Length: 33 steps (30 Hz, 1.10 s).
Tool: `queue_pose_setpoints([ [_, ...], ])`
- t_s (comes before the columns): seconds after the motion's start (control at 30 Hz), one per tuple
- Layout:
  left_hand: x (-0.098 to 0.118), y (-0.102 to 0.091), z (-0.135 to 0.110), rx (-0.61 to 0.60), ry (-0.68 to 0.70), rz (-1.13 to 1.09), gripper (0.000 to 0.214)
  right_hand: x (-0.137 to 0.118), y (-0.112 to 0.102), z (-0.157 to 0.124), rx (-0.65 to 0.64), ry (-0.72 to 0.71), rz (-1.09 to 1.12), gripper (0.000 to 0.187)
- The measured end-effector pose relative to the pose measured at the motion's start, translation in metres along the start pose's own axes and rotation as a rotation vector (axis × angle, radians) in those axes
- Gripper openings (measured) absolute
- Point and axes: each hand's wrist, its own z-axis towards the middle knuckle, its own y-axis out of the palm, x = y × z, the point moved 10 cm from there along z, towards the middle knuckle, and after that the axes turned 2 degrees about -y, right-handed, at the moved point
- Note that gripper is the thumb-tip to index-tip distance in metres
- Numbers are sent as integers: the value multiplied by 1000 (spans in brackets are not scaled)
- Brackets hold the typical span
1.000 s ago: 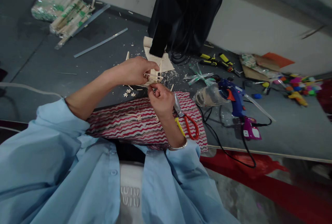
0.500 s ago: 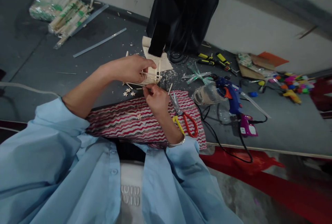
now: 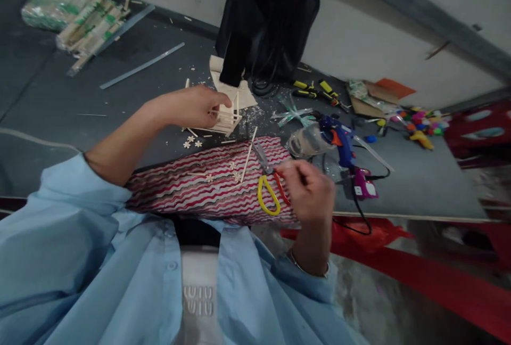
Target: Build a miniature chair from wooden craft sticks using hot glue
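My left hand [image 3: 197, 108] is closed on a small model made of thin wooden sticks [image 3: 228, 121], which rests on the grey table. Its fingertips are partly hidden behind the hand. My right hand [image 3: 310, 189] is over the right end of a striped cloth, its fingers curled together. It overlaps the red handle of a pair of scissors [image 3: 268, 196] with one yellow and one red loop; whether it touches them is unclear. A loose wooden stick [image 3: 249, 154] and several small flower-shaped wooden pieces [image 3: 209, 178] lie on the red and white striped cloth [image 3: 175, 188].
Right of the cloth are a plastic container [image 3: 305, 141], a blue glue gun [image 3: 338, 140] with cords, and pliers [image 3: 317, 89]. Colourful pom-poms [image 3: 425, 121] lie further right. A phone [image 3: 235, 60] leans on a black bag [image 3: 275, 20]. Bagged sticks [image 3: 90, 23] and a clear strip [image 3: 141, 66] lie left.
My right hand has moved from the stick model to the right, over the scissors. The left hand stays on the model. The camera view has shifted slightly.
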Motion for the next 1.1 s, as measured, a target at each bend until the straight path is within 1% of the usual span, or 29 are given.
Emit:
queue_pose_setpoints([
  [0.07, 2, -1, -3, -9, 0, 14, 57, 32, -48, -11, 312, 94, -134, 28],
  [0.13, 3, -3, -6, -4, -6, 25, 51, 61, -85, -25, 574, 178, -247, 23],
  [0.2, 3, -5, -9, 7, -16, 20, 44, 86, -108, -30, 739, 253, -305, 19],
  [0.23, 2, -6, -10, 12, -16, 10, 41, 98, -114, -27, 770, 285, -309, 15],
  [0.27, 2, -6, -10, 18, -14, -1, 40, 112, -117, -21, 764, 336, -288, 10],
  [0.3, 1, -7, -10, 25, -20, -7, 39, 128, -116, -12, 718, 408, -238, 13],
  [0.37, -3, -3, -8, 13, -30, -7, 39, 156, -109, 6, 625, 541, -91, 29],
  [0.43, -8, 2, -5, -21, -47, 3, 38, 172, -96, 21, 524, 616, 83, 33],
  [0.5, -10, 5, -2, -39, -39, -7, 38, 178, -84, 27, 456, 658, 234, 33],
  [0.57, -10, 5, 0, -45, -28, -17, 37, 176, -73, 25, 415, 677, 370, 29],
  [0.67, -9, 6, 1, -58, -34, -6, 35, 161, -57, 15, 387, 626, 597, 26],
  [0.73, -10, 6, 2, -51, -45, 0, 33, 140, -36, 11, 294, 551, 858, 24],
  [0.77, -10, 6, 2, -41, -50, -2, 32, 129, -26, 8, 250, 523, 958, 30],
  [0.8, -11, 6, 2, -28, -58, -3, 31, 118, -14, 6, 185, 502, 1036, 32],
  [0.87, -13, 5, 2, -4, -73, -3, 29, 98, 7, 3, 67, 472, 1157, 29],
  [0.93, -14, 6, 2, 1, -89, 2, 29, 85, 22, 2, 14, 450, 1190, 24],
  [0.97, -14, 7, 1, -3, -97, 7, 30, 80, 26, 2, 11, 430, 1165, 23],
  [1.03, -13, 8, 1, -13, -108, 15, 32, 72, 27, 6, 46, 347, 1049, 20],
  [1.1, -13, 8, 1, -12, -112, 25, 34, 63, 23, 8, 122, 241, 931, 20],
])
